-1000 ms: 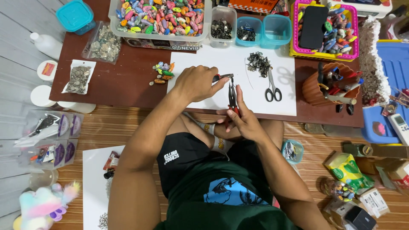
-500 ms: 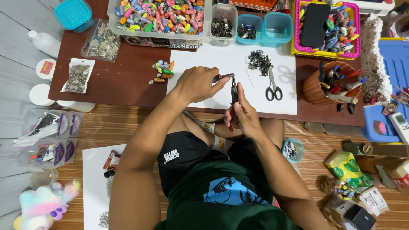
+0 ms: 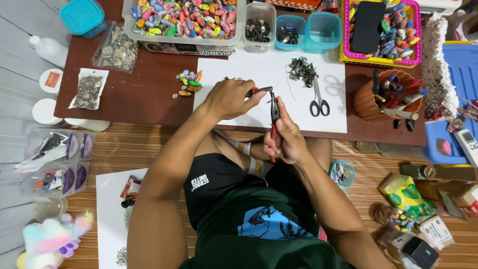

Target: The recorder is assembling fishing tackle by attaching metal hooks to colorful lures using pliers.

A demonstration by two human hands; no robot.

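My left hand (image 3: 230, 98) grips a pair of pliers (image 3: 259, 91) with red handles, its jaws pointing right over the white paper sheet (image 3: 279, 107). My right hand (image 3: 285, 135) holds a second pair of pliers (image 3: 274, 112) upright, red handles in the palm, dark jaws pointing up. The two sets of jaws meet near one spot above the paper; whatever small piece sits between them is too small to make out. A small heap of coloured beads (image 3: 189, 82) lies left of my left hand on the brown low table (image 3: 144, 94).
Scissors (image 3: 318, 102) and a pile of dark metal bits (image 3: 301, 68) lie on the paper. Behind are a clear tray of coloured beads (image 3: 184, 15), small tubs (image 3: 298, 27), a pink basket (image 3: 383, 30), an orange tool pot (image 3: 386, 94). Bags and packets lie on the floor.
The right hand has lowered slightly with its pliers, and the left hand's pliers stay at the same spot over the paper. Otherwise the scene is unchanged.
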